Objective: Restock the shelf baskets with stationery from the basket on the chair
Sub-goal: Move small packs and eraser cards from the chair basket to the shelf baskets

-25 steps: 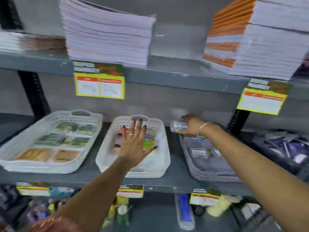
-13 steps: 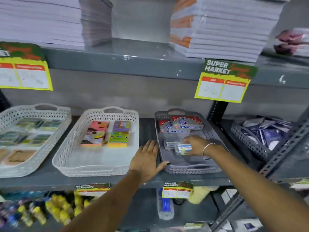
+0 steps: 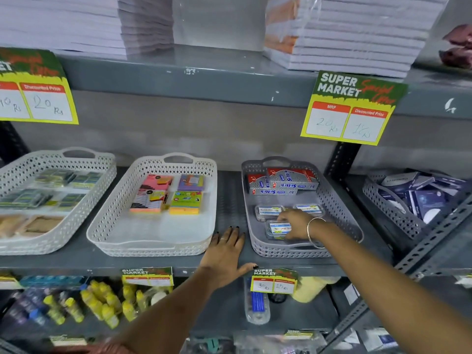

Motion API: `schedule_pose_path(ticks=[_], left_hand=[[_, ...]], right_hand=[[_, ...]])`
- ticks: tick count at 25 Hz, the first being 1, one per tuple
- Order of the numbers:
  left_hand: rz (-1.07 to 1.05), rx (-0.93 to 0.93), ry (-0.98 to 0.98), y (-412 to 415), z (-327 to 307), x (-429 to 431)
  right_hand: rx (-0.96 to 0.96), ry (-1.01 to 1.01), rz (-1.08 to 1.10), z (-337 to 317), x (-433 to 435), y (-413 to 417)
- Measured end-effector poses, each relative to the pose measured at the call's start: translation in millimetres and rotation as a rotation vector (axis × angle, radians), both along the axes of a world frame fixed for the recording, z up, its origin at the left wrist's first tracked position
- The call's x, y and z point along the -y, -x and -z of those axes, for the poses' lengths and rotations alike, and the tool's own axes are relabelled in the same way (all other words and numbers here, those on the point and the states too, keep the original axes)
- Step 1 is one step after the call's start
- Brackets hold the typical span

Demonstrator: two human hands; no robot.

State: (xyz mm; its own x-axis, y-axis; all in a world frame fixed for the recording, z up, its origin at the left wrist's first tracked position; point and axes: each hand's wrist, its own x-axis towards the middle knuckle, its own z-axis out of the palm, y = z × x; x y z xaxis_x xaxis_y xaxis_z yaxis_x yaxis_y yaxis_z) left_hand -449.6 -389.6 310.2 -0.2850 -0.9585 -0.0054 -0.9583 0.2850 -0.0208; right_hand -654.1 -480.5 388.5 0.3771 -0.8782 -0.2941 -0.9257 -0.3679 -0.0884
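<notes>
Right now right hand (image 3: 293,223) fingers pinch a small clear labelled box (image 3: 277,229), long axis left-right, low in grey basket (image 3: 339,200) near its front rim. Left hand (image 3: 226,254) spread flat on shelf (image 3: 76,261), just left of that basket; right is nearer.

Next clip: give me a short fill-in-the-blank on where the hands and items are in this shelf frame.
1. The right hand sets a small clear box into the ____ basket.
2. The left hand rests flat on the ____.
3. The sticky note pads lie in the ____ of the three baskets.

Missing: grey; shelf; middle
</notes>
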Motion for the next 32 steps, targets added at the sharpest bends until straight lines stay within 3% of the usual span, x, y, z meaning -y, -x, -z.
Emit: schedule_pose_path(ticks=[9,13,20,23,27,32], left_hand=[[0.004,-0.049,0.018,-1,12,1],[0.003,-0.059,0.03,0,11,0],[0.078,-0.153,0.049,-5,5,-7],[0.201,-0.185,0.101,-25,2,-28],[0.254,-0.065,0.21,-78,14,-69],[-0.004,-0.006,0.181,-195,36,-135]], right_hand=[[0.019,-0.046,-0.029,7,-5,-4],[0.111,-0.058,0.014,-6,-10,-8],[0.322,0.157,-0.009,-50,-14,-42],[0.436,0.254,-0.096,-67,-16,-85],[0.588,0.31,-0.24,-84,-25,-173],[0.591,0.278,-0.48,-84,-63,-314]])
